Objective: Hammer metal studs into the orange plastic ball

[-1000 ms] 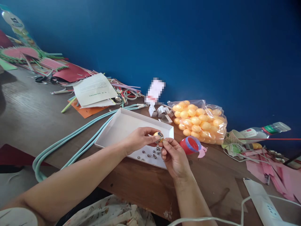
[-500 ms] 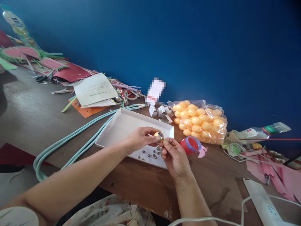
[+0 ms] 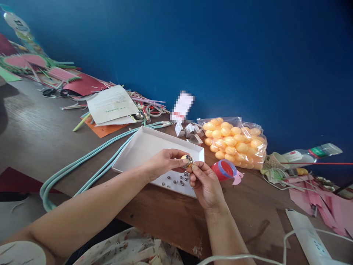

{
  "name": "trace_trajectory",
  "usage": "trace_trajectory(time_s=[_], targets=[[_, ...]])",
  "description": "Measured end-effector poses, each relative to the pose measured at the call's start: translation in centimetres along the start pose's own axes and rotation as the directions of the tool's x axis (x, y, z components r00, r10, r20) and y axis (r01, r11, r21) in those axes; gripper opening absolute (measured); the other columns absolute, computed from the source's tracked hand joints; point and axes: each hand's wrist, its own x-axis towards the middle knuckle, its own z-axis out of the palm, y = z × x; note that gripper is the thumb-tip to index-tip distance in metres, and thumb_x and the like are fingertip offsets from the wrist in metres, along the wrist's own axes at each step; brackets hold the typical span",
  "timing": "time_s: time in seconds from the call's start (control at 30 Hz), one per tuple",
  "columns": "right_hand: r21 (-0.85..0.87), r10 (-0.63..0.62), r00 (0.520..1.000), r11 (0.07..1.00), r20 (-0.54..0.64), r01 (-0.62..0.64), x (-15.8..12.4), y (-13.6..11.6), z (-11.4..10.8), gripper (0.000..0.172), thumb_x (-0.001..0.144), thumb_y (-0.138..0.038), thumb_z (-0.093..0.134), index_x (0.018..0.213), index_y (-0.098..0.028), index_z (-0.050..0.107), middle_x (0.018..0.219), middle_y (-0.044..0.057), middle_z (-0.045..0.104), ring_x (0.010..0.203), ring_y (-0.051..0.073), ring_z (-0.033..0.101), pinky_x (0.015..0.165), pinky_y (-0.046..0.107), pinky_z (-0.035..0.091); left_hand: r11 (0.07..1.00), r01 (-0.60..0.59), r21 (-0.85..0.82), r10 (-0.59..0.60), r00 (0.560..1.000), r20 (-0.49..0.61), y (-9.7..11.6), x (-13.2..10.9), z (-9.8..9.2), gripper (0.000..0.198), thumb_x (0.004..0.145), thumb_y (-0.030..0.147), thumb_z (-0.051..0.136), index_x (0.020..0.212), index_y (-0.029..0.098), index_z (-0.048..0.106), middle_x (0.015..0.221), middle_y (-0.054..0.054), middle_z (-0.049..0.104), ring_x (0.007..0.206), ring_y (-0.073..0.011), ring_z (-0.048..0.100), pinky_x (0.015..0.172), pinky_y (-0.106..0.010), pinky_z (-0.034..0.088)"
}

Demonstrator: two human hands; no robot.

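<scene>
Between the thumb and fingers of my left hand [image 3: 165,162] is a small orange ball [image 3: 187,161] with shiny silver pieces over its right side. My right hand [image 3: 206,184] is closed in a pinch at the ball's lower right edge. Whatever its fingertips hold, if anything, is too small and hidden to make out. Both hands are above the near right part of a shallow white box lid [image 3: 154,143]. Several small silver beads [image 3: 175,182] lie scattered on its bottom beneath the hands.
A clear bag of orange balls [image 3: 234,141] lies behind the lid. A red cup [image 3: 220,170] stands right of my right hand. Pale blue cords [image 3: 82,160] loop on the left. Papers [image 3: 111,105], a power strip [image 3: 309,235] and pink paper strips [image 3: 317,198] lie around.
Almost nothing differs. Both hands stay at the ball above the lid, and the view has shifted very slightly.
</scene>
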Motion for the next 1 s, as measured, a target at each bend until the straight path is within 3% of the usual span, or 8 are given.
trace_trajectory(time_s=[0.63, 1.0], targets=[[-0.023, -0.027, 0.999, 0.999, -0.020, 0.027, 0.08, 0.29, 0.07, 0.017, 0.073, -0.024, 0.076, 0.079, -0.017, 0.062, 0.069, 0.000, 0.069, 0.048, 0.004, 0.055, 0.043, 0.012, 0.048, 0.998, -0.023, 0.062, 0.026, 0.998, -0.051, -0.08, 0.11, 0.12, 0.055, 0.063, 0.043, 0.078, 0.103, 0.009, 0.065, 0.080, -0.006, 0.068, 0.078, -0.0162, 0.064, 0.084, -0.037, 0.052], [-0.093, -0.021, 0.999, 0.996, -0.039, 0.017, -0.08, 0.02, 0.07, 0.021, 0.071, -0.027, 0.077, 0.076, -0.016, 0.060, 0.067, -0.001, 0.069, 0.047, 0.005, 0.056, 0.041, 0.014, 0.048, 0.994, -0.021, 0.105, 0.028, 0.998, -0.062, -0.23, 0.04, 0.35, 0.043, 0.071, 0.034, 0.074, 0.104, 0.008, 0.064, 0.080, -0.005, 0.069, 0.077, -0.0158, 0.066, 0.083, -0.036, 0.055]])
